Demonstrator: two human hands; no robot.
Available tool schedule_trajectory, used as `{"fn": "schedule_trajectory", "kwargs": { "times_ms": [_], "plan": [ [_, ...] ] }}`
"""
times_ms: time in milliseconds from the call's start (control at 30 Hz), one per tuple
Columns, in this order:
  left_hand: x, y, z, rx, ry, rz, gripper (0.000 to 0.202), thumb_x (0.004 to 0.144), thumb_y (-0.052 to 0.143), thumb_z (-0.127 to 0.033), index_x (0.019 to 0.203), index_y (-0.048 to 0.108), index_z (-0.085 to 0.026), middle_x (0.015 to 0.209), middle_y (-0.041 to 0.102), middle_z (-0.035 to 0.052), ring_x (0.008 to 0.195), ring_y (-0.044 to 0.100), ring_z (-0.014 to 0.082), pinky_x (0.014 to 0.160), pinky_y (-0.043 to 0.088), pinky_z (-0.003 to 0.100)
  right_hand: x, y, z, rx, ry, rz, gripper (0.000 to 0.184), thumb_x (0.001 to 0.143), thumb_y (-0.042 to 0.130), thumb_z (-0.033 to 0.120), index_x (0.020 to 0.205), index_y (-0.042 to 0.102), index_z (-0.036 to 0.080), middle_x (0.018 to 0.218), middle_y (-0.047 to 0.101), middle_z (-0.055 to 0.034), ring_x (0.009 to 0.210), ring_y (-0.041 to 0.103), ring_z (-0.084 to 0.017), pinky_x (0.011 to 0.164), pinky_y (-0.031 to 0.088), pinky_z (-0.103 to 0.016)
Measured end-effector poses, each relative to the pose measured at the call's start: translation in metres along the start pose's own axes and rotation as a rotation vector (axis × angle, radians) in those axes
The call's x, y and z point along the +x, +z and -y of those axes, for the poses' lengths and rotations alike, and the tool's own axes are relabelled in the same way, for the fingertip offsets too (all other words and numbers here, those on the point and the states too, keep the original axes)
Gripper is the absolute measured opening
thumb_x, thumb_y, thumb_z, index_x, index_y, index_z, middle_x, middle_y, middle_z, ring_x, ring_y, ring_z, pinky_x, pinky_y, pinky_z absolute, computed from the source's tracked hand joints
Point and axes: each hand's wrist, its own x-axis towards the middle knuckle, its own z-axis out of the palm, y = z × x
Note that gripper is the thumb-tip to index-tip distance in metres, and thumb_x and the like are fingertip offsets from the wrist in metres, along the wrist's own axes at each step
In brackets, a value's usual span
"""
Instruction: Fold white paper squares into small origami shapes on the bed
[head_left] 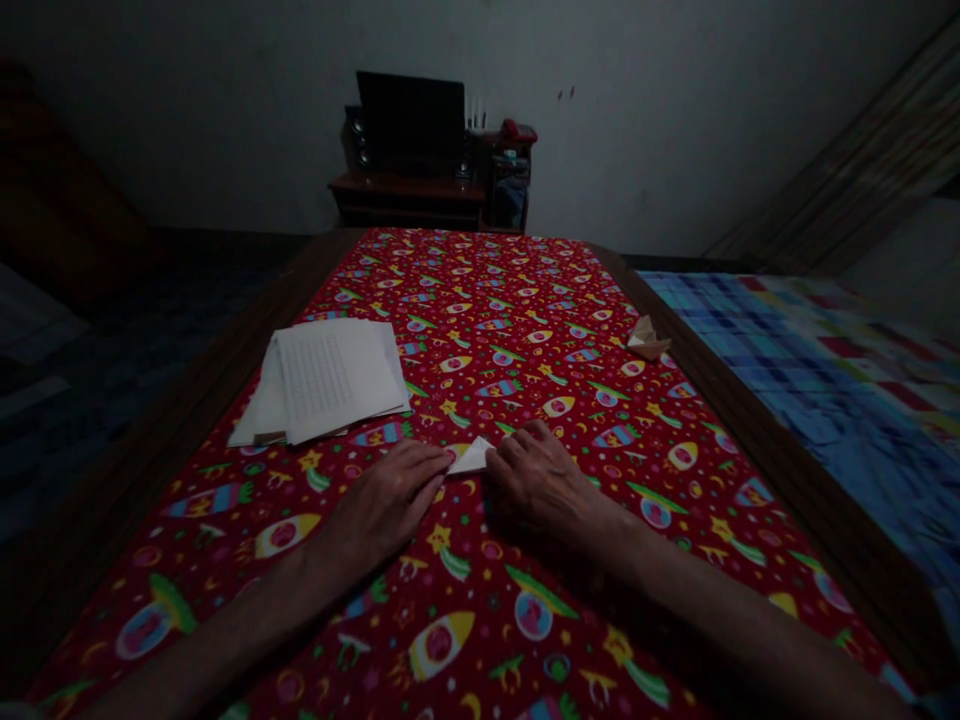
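A small piece of folded white paper [470, 458] lies on the red patterned cloth between my two hands, its top coming to a point. My left hand [394, 490] holds the paper's left end, with the fingers pressed together there. At the other end, my right hand [541, 478] grips the paper with bent fingers. Both hands rest low over the cloth, and the fingers hide the paper's ends.
A stack of printed paper sheets [341, 375] lies to the left. A folded paper boat-like shape [646, 338] sits near the cloth's right edge. The red cloth [517, 620] covers the wooden table [795, 500]. Beyond stands a cabinet with a dark screen [411, 115].
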Motion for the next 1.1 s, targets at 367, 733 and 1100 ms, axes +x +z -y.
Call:
{"fn": "schedule_trajectory", "kwargs": {
  "times_ms": [367, 733, 1100],
  "plan": [
    [0.045, 0.020, -0.017, -0.117, -0.276, 0.019, 0.032, 0.086, 0.052, -0.029, 0.114, 0.059, -0.014, 0.090, 0.068, 0.0072, 0.079, 0.064, 0.0189, 0.075, 0.052, 0.032, -0.003, 0.031, 0.003, 0.161, 0.173, -0.358, 0.012, 0.090, 0.046, 0.018, 0.086, 0.057, 0.016, 0.075, 0.056, -0.0040, 0.068, 0.048, -0.016, 0.060, 0.035, -0.027],
    [0.045, 0.034, -0.017, -0.024, -0.147, -0.036, 0.050, 0.082, 0.044, -0.014, 0.132, 0.045, -0.014, 0.110, 0.064, 0.0112, 0.096, 0.061, 0.0210, 0.085, 0.050, 0.035, -0.001, 0.031, -0.002, 0.236, 0.270, -0.441, 0.017, 0.090, 0.039, 0.019, 0.084, 0.055, 0.016, 0.066, 0.061, -0.0033, 0.059, 0.053, -0.014, 0.052, 0.031, -0.025],
    [0.049, 0.027, -0.011, 0.156, -0.139, 0.047, 0.039, 0.084, 0.046, -0.013, 0.122, 0.052, -0.018, 0.093, 0.059, 0.0050, 0.084, 0.058, 0.0186, 0.073, 0.050, 0.030, 0.003, 0.021, -0.001, 0.508, 0.470, -0.308, 0.016, 0.088, 0.044, 0.023, 0.077, 0.054, 0.017, 0.065, 0.061, -0.0008, 0.052, 0.051, -0.011, 0.053, 0.031, -0.021]
  ]
}}
